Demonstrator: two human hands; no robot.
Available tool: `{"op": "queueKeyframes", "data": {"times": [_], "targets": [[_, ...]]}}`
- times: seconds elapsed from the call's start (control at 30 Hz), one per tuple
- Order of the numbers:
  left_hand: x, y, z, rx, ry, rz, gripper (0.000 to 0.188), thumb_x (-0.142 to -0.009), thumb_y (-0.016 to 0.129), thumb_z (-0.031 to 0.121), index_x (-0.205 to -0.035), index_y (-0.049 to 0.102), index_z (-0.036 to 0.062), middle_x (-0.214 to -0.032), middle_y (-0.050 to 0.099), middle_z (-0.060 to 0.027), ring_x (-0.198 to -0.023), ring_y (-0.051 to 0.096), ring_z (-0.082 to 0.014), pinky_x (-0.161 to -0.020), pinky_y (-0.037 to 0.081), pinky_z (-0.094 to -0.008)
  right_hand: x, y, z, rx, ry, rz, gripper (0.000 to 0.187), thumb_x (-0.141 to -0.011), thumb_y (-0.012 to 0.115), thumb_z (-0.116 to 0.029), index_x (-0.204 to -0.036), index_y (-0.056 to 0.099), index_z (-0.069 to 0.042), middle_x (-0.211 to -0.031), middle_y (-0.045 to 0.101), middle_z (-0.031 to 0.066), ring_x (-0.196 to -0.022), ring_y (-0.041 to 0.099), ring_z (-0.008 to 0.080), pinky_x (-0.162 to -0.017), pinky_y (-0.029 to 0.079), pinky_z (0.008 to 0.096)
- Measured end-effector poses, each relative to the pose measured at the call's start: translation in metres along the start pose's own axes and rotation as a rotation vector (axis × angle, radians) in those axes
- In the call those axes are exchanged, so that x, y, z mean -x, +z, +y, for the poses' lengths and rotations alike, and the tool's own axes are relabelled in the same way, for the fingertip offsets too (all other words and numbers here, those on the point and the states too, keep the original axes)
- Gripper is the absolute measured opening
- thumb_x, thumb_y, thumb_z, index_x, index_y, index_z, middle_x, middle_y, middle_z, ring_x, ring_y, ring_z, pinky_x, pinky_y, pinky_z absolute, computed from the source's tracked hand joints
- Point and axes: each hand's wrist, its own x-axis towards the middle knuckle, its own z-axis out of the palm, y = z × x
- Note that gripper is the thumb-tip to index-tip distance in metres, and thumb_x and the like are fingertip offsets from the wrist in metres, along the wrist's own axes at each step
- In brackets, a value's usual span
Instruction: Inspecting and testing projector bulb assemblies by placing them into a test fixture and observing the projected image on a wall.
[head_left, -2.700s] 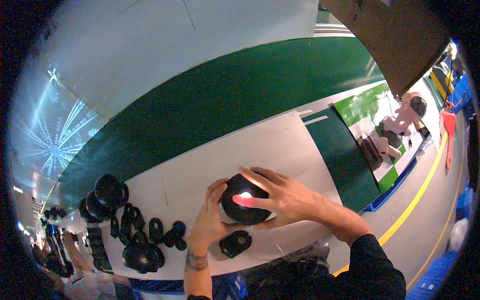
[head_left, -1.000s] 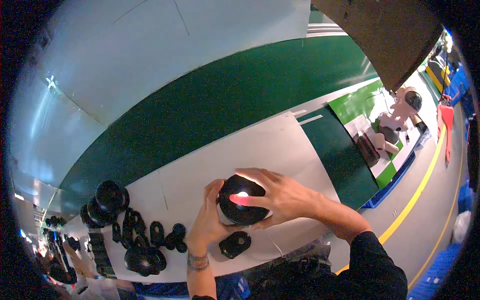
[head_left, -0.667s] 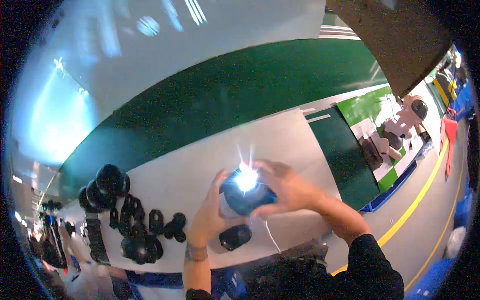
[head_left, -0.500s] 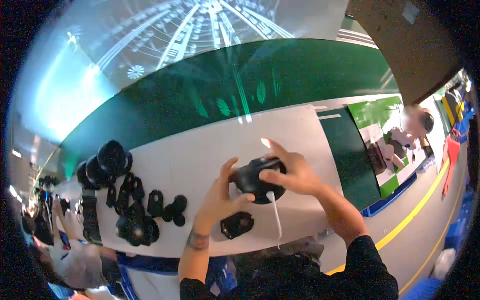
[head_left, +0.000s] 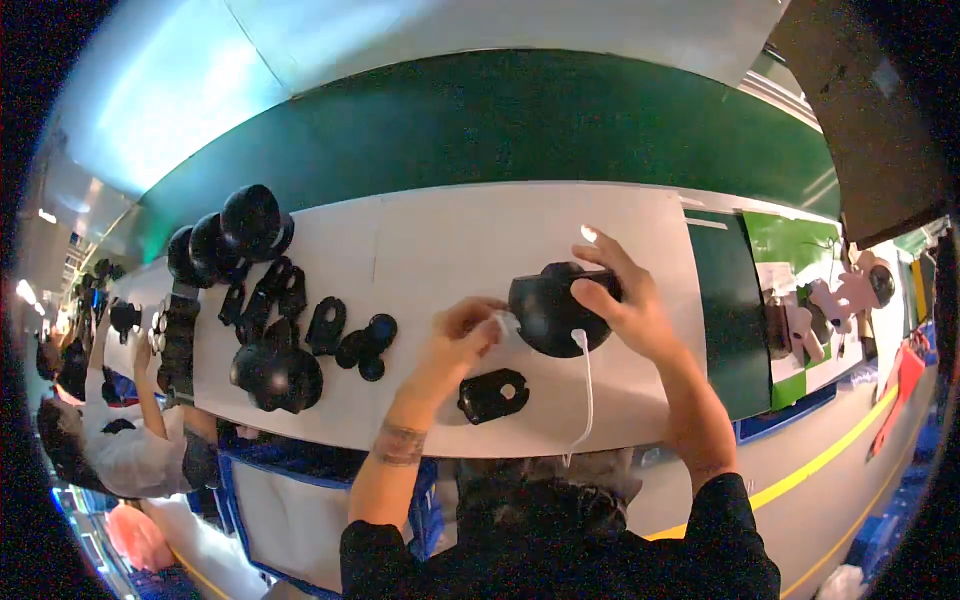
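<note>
A black rounded device [head_left: 548, 318] sits in front of me, a white cable [head_left: 588, 390] plugged into its near side. My right hand [head_left: 632, 300] grips its right side, the thumb across the top. A small bright spot of light shows at a right fingertip. At the device's left side, my left hand [head_left: 465, 338] pinches a small whitish piece [head_left: 508, 323], too blurred to identify. Just nearer to me on the white table lies a black oblong part [head_left: 493, 397] with a pale round spot.
Black domes [head_left: 250, 222], flat oblong parts [head_left: 326, 325] and small round parts [head_left: 372, 345] are grouped on the left of the white tabletop [head_left: 430, 240]. Another person [head_left: 130, 445] works far left; one more is at the right. A blue-rimmed bin [head_left: 290, 510] stands below the edge.
The bright wheel-like pattern on the far wall is gone. My left hand has come off the device and now pinches a whitish piece; my right hand keeps its grip. The view has shifted.
</note>
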Motion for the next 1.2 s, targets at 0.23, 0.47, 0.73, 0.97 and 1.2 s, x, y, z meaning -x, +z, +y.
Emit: {"op": "queueKeyframes", "data": {"times": [0.23,0.47,0.73,0.97,1.2], "targets": [[0.035,-0.048,-0.027,-0.216,0.166,0.268,0.014,-0.092,0.066,0.010,-0.099,0.067,-0.0017,-0.114,0.065,-0.0051,-0.078,0.058,-0.0073,-0.067,0.047,-0.0216,-0.002,-0.003,0.004,0.034,-0.019,0.003,0.093,-0.084,0.067,-0.059,-0.138,0.040,0.011,-0.126,0.060,0.0307,-0.119,0.059,0.0389,-0.102,0.043,0.0423],[0.048,-0.050,-0.035,-0.941,0.456,0.384,0.035,-0.081,0.070,0.001,-0.116,0.063,0.0019,-0.120,0.059,-0.0153,-0.104,0.061,-0.0299,-0.088,0.052,-0.0382,-0.003,-0.006,0.000,-0.011,0.005,-0.020,0.091,-0.084,0.067,-0.058,-0.138,0.040,0.010,-0.126,0.059,0.0301,-0.117,0.060,0.0362,-0.101,0.045,0.0412],[0.087,-0.013,-0.027,-1.283,0.598,-0.027,0.049,-0.076,0.080,0.031,-0.121,0.065,0.0163,-0.125,0.056,-0.0111,-0.110,0.055,-0.0305,-0.093,0.045,-0.0427,0.002,-0.007,-0.005,-0.041,0.029,-0.052,0.089,-0.085,0.067,-0.056,-0.140,0.040,0.009,-0.129,0.058,0.0306,-0.119,0.060,0.0356,-0.101,0.045,0.0402],[0.075,-0.034,-0.014,-0.684,0.408,0.117,0.041,-0.081,0.078,0.023,-0.117,0.068,0.0070,-0.117,0.063,-0.0148,-0.104,0.062,-0.0312,-0.090,0.050,-0.0382,0.002,-0.007,-0.006,-0.031,0.047,-0.087,0.079,-0.090,0.068,-0.041,-0.143,0.036,0.009,-0.133,0.057,0.0250,-0.123,0.056,0.0297,-0.106,0.039,0.0372],[0.012,-0.024,0.012,-0.382,0.072,-0.070,0.037,-0.094,0.065,0.026,-0.122,0.064,0.0023,-0.118,0.064,-0.0113,-0.103,0.063,-0.0179,-0.087,0.050,-0.0289,0.002,-0.007,-0.002,0.003,-0.014,-0.017,0.082,-0.085,0.069,-0.051,-0.138,0.043,0.007,-0.122,0.062,0.0278,-0.111,0.064,0.0351,-0.096,0.049,0.0408]]}}
